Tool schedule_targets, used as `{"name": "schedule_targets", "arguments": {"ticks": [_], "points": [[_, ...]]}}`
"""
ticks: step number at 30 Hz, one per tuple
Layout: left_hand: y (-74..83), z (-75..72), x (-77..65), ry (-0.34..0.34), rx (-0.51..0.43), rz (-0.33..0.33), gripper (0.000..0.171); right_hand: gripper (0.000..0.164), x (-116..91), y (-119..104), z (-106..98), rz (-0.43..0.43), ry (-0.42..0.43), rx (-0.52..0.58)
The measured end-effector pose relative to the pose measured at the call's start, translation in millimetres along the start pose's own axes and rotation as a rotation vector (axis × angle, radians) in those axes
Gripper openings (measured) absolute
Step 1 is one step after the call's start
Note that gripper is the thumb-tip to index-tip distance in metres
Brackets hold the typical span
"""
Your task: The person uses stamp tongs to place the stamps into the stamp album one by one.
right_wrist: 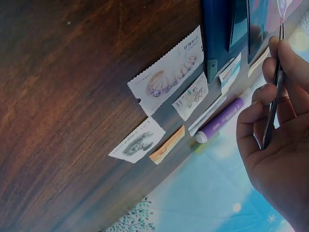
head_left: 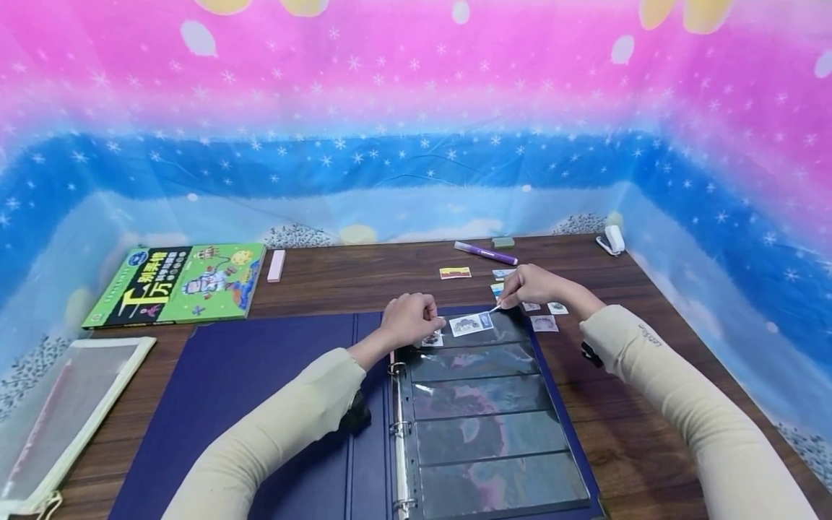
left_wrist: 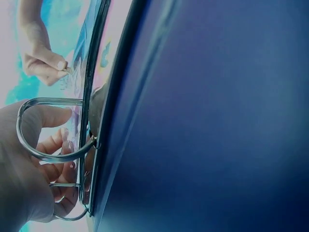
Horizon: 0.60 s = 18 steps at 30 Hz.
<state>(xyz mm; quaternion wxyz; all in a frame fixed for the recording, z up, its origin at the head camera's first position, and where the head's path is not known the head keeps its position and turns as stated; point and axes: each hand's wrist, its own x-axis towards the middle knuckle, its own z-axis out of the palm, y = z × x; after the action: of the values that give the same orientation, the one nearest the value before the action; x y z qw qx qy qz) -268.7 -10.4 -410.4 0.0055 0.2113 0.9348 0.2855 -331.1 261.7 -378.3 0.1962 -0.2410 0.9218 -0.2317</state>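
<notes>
An open navy stamp album (head_left: 273,404) lies on the table, with a black page of clear pockets (head_left: 487,397) on its ring side. My right hand (head_left: 529,285) grips metal tweezers (right_wrist: 274,104), whose tips meet the right end of a postage stamp (head_left: 471,324) at the top row. Another stamp (head_left: 433,338) lies left of it, partly under my left hand (head_left: 409,319). The left fingers are bent at the page's top edge near the rings (left_wrist: 50,157); whether they pinch the page or pocket film is unclear. Loose stamps (right_wrist: 169,72) lie beyond the album's right corner.
A purple marker (head_left: 485,253), a red-yellow stamp (head_left: 455,273), a green eraser-like block (head_left: 503,243) and a white stapler (head_left: 611,240) stand farther back. On the left are a green book (head_left: 188,282), a pink-and-white bar (head_left: 276,266) and a mesh zip pouch (head_left: 71,419).
</notes>
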Motion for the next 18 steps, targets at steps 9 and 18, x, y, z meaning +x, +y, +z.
{"name": "schedule_targets", "arguments": {"ticks": [9, 18], "points": [[-1.4, 3.8, -0.3, 0.006, -0.003, -0.011, 0.023, 0.011, -2.3, -1.3, 7.5, 0.019, 0.009, -0.005], [-2.3, 3.4, 0.7, 0.024, 0.009, -0.005, 0.023, 0.011, -1.5, -2.8, 3.2, -0.026, -0.048, 0.003]]}}
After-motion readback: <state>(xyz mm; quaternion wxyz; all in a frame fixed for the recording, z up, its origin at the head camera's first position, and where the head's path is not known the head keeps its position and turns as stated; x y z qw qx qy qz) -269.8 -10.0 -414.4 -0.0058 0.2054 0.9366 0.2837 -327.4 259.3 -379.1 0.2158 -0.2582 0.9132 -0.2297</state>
